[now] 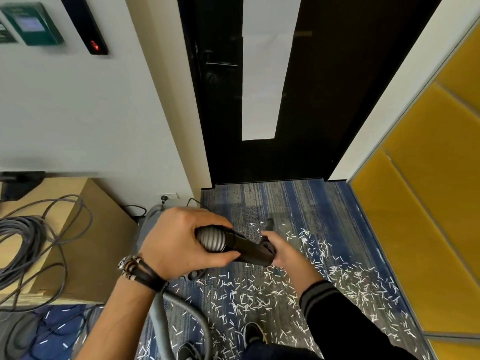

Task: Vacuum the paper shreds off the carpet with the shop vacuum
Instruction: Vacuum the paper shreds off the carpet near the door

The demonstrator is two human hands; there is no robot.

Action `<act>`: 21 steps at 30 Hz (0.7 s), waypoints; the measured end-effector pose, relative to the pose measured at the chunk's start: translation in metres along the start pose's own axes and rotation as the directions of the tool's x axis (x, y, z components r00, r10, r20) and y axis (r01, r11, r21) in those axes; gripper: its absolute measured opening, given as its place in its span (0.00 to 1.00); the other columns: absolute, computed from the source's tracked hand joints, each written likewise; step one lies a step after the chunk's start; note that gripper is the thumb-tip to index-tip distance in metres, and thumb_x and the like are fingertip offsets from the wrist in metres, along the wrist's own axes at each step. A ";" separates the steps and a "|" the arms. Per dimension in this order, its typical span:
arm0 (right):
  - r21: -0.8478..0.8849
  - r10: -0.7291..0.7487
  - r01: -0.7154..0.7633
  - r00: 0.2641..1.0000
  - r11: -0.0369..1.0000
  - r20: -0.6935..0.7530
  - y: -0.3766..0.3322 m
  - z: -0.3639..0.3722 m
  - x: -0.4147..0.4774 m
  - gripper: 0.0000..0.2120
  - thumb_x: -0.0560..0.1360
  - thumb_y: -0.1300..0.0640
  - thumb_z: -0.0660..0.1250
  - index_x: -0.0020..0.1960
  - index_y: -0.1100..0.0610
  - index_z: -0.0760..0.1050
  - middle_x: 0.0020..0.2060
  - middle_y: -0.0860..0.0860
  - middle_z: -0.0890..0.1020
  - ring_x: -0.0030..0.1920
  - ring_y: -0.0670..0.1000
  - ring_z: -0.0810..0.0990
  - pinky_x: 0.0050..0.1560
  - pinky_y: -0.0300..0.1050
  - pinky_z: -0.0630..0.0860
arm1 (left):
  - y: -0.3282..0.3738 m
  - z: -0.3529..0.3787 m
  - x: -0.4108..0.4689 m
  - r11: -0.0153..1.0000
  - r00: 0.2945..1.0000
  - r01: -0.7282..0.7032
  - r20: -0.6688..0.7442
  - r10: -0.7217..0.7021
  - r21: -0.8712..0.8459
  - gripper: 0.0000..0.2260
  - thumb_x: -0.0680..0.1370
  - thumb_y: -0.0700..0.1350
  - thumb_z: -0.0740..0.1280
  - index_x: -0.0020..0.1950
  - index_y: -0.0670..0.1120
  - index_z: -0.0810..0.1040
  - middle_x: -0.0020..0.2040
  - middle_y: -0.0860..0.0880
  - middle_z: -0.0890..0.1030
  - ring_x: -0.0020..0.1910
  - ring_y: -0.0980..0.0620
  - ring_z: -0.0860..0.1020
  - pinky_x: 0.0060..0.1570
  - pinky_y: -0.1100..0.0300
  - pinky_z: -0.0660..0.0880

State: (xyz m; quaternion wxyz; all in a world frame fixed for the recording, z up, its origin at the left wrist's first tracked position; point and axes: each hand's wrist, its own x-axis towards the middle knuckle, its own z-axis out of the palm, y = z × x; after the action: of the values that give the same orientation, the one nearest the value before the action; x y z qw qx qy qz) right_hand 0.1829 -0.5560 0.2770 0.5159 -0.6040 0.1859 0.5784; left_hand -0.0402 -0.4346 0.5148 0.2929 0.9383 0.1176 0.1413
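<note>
Gripping the grey ribbed hose (pixel 211 239) in the left hand (pixel 179 240), fingers curled round its end at the black wand (pixel 250 249); clasping the wand's far end in the right hand (pixel 285 252). Held above white paper shreds (pixel 259 294) scattered over the blue-grey carpet (pixel 298 201), near a dark door (pixel 311 100).

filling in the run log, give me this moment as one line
hands: left hand grips grey hose | right hand grips black wand | paper shreds: many scattered on carpet | task: not done
</note>
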 end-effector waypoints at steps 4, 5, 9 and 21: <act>0.002 -0.024 0.024 0.992 1.000 -0.122 -0.011 -0.043 0.003 0.12 0.82 0.51 0.61 0.56 0.60 0.69 0.36 0.56 0.78 0.34 0.54 0.78 0.30 0.44 0.77 | 0.012 0.040 0.024 1.000 0.996 -0.014 0.083 0.014 0.002 0.16 0.67 0.65 0.78 0.49 0.60 0.85 0.42 0.64 0.84 0.40 0.65 0.81 0.42 0.63 0.79; 0.014 -0.026 0.028 0.990 1.000 -0.142 -0.012 -0.054 0.003 0.11 0.83 0.52 0.59 0.53 0.60 0.69 0.35 0.56 0.77 0.34 0.54 0.77 0.29 0.44 0.77 | 0.015 0.052 0.029 1.000 0.995 -0.013 0.101 0.015 -0.021 0.16 0.67 0.65 0.78 0.49 0.59 0.85 0.42 0.64 0.84 0.41 0.65 0.81 0.43 0.64 0.78; 0.024 -0.022 0.027 0.985 0.999 -0.168 -0.005 -0.090 -0.002 0.14 0.83 0.53 0.56 0.41 0.59 0.68 0.24 0.53 0.74 0.30 0.52 0.73 0.31 0.44 0.72 | 0.028 0.079 0.045 0.997 0.983 -0.059 0.173 0.068 -0.056 0.17 0.67 0.66 0.78 0.51 0.59 0.86 0.45 0.63 0.84 0.43 0.65 0.81 0.45 0.67 0.76; 0.212 0.071 -0.068 0.997 0.975 -0.004 0.009 -0.064 0.000 0.11 0.83 0.53 0.60 0.51 0.62 0.69 0.39 0.58 0.75 0.37 0.54 0.77 0.27 0.45 0.79 | 0.030 0.040 0.042 0.997 0.995 -0.056 0.083 0.060 -0.051 0.16 0.66 0.64 0.80 0.48 0.58 0.87 0.43 0.65 0.84 0.42 0.64 0.82 0.43 0.58 0.81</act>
State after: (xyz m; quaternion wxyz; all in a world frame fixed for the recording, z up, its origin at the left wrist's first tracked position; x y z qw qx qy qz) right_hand 0.2082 -0.6132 0.2607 0.5556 -0.5421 0.2704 0.5695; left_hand 0.0163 -0.4661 0.5089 0.3161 0.9391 0.0745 0.1125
